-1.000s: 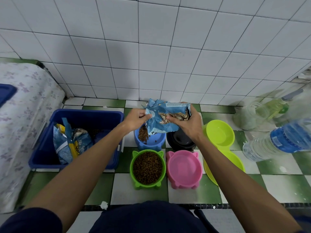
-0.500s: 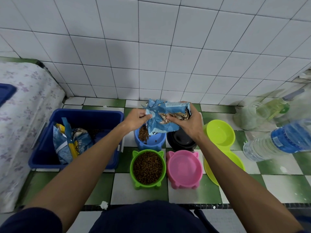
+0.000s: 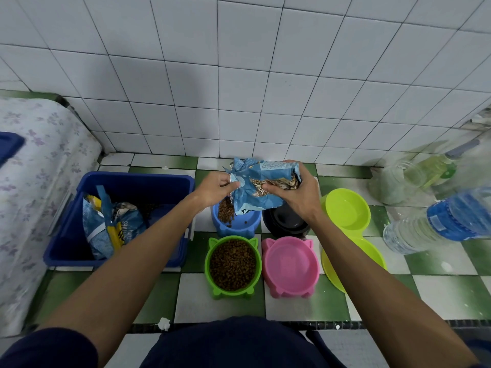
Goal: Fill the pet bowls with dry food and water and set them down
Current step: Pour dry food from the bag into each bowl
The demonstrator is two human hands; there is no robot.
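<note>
A crumpled blue food bag (image 3: 259,185) is tilted over the blue bowl (image 3: 236,223), and brown kibble spills from its mouth into that bowl. My left hand (image 3: 214,189) pinches the bag's open edge. My right hand (image 3: 295,192) grips the bag's body. The green cat-eared bowl (image 3: 233,265) in front is full of kibble. The pink bowl (image 3: 290,266) beside it holds nothing. A black bowl (image 3: 285,223) sits partly hidden under my right wrist. A lime double bowl (image 3: 346,208) stands to the right.
A blue tub (image 3: 127,216) at the left holds more food bags. A water bottle (image 3: 438,225) lies on the checked floor at the right, with jars and a bottle behind it. A flowered cloth covers something at the far left. A tiled wall stands behind.
The bag has stayed tilted over the blue bowl and the kibble pile in it has grown slightly. Both hands keep their hold.
</note>
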